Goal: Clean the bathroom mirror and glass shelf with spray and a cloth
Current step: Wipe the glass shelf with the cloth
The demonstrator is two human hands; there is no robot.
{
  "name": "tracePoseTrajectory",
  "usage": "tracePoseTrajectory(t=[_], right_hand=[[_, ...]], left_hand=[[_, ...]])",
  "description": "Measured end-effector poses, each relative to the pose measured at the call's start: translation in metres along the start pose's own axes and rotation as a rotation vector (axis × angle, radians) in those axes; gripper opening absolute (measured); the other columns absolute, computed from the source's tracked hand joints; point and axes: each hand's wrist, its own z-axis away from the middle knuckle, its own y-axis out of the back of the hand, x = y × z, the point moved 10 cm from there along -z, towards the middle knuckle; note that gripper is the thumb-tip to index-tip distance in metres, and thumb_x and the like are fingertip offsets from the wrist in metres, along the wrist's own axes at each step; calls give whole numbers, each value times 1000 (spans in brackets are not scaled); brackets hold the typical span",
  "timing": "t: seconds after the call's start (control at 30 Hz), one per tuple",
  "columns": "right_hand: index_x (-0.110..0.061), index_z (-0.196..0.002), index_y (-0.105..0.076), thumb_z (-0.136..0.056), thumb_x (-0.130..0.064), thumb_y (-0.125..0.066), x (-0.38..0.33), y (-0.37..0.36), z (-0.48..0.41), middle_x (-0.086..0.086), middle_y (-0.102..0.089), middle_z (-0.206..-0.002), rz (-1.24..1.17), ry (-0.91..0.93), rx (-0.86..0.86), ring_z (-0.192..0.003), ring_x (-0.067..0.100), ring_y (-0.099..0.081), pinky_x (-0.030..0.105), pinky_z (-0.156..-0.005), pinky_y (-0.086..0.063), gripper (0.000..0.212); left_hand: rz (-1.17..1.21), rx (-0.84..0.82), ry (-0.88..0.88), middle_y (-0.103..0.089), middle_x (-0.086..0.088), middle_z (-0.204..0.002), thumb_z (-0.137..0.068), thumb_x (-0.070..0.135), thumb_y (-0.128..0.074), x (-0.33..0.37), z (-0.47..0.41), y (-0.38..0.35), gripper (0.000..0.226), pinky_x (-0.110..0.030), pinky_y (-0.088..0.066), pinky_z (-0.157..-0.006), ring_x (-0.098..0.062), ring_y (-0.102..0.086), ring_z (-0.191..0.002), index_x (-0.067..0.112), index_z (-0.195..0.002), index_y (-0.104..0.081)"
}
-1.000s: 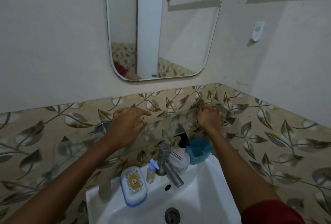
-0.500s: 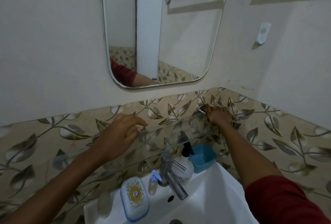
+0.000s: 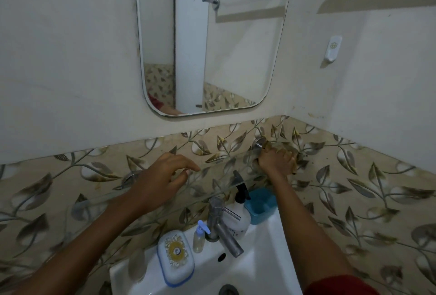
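Observation:
A clear glass shelf runs along the leaf-patterned tiles above the sink. My left hand rests on the shelf near its middle, fingers bent over the glass. My right hand grips a brownish patterned cloth bunched at the shelf's right end, beside a round metal bracket. The mirror hangs on the wall above. A white spray bottle with a black trigger stands behind the tap, under the shelf.
Below are the white sink, a metal tap, a blue-and-white soap box, a small bottle and a blue holder. A white wall hook is on the right wall.
My right hand with the cloth has moved along the shelf's right end to the bracket by the corner. My left hand has stayed on the glass.

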Motion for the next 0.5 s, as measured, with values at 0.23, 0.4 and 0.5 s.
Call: tracePoseTrajectory(t=[0.23,0.4,0.5], right_hand=[[-8,-142,-35,-97,-34,-30,-23,-3,50,15,-20,-156,-107,112,52,-146,33,-7,45,-118,-1,52],[-10,-139,-40,-98,-31,-30,-43,-5,86,13,-24,-155,-184,191,115,-146,30,-9,44,-119,-2,46],[-8,-133,-48,-98,-25,-33,-53,-1,111,12,-36,-150,-245,262,205,-144,28,-18,41,-118,-4,41]], left_hand=[[67,63,8,-60,22,-101,-82,38,-41,11,3,13,34,-18,-46,-77,-7,-52,-103,26,-97,-68],[78,78,12,-64,17,-101,-83,35,-42,15,10,24,32,-17,-43,-76,-5,-53,-102,25,-97,-69],[82,92,29,-63,15,-100,-82,27,-43,15,15,30,30,-17,-43,-75,-4,-53,-101,23,-97,-69]])
